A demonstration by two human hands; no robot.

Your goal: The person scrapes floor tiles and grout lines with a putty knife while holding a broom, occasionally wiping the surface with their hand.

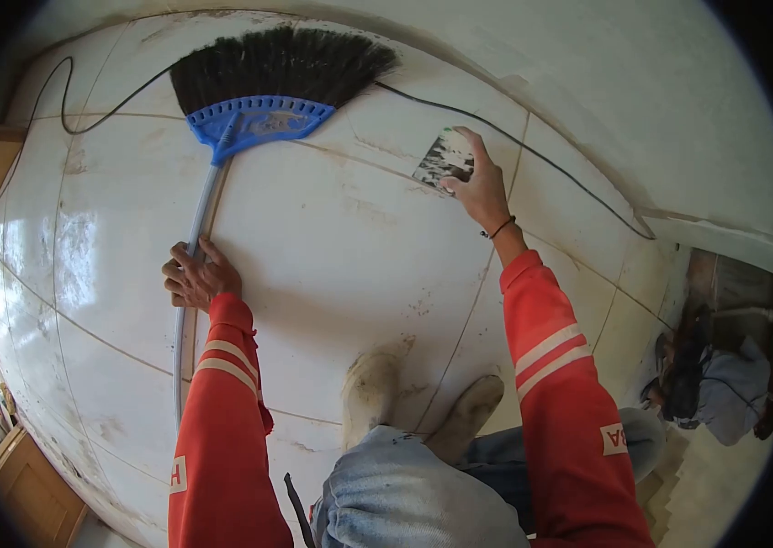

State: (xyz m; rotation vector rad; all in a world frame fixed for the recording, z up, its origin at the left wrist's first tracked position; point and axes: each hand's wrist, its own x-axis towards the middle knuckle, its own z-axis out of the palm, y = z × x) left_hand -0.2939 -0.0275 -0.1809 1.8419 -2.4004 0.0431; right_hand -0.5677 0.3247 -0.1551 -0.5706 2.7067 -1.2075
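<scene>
My broom (222, 146) lies on the floor (341, 247), its head far from me and its handle running back toward my left side. My left hand (193, 276) grips that handle partway down. Right of the broom head, my right hand (478, 187) holds a card (446, 157) just above the floor. A cable (533, 151) runs behind the broom head. My feet (418, 406) stand right of the handle's near end.

I see open white tiled floor (350, 247) at centre. At eleven o'clock the blue-headed black-bristled broom (263, 91) blocks passage, a thin black cable (551, 164) crosses at two o'clock, and dusty pale boots (377, 393) crowd six o'clock.
</scene>
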